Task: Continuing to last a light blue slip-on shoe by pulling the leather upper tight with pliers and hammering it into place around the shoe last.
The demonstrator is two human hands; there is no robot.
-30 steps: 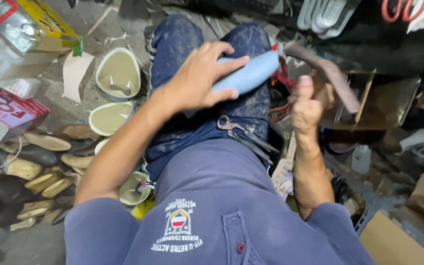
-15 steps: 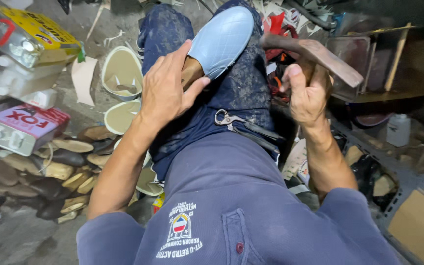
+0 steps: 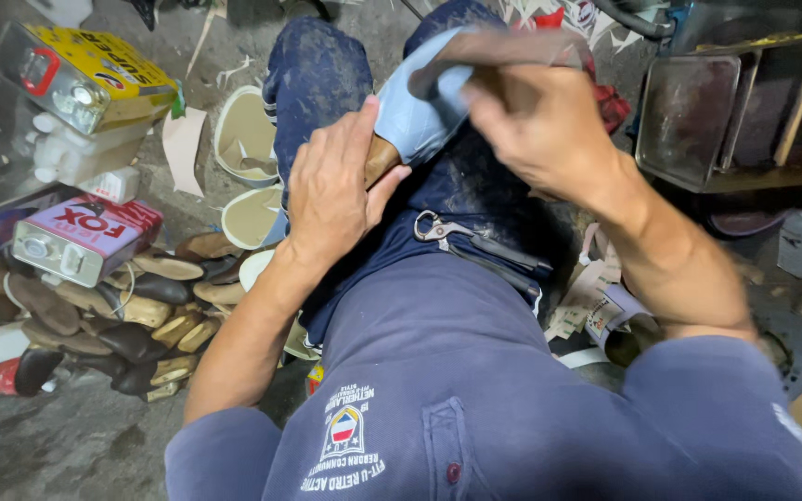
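Shaping a blue shoe on the lap
Left hand [image 3: 331,190] clamps the blue shoe [image 3: 415,102]; right hand [image 3: 536,125] grips a blurred hammer [image 3: 512,46], fist closed.

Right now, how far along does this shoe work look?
Midway, I'd guess. Done: light blue upper already covers the form on the lap. In hand: left hand steadies it while right hand brings down a blurred hammer. Left: no sole on it; soles lie piled on the floor, pliers wait on the lap.
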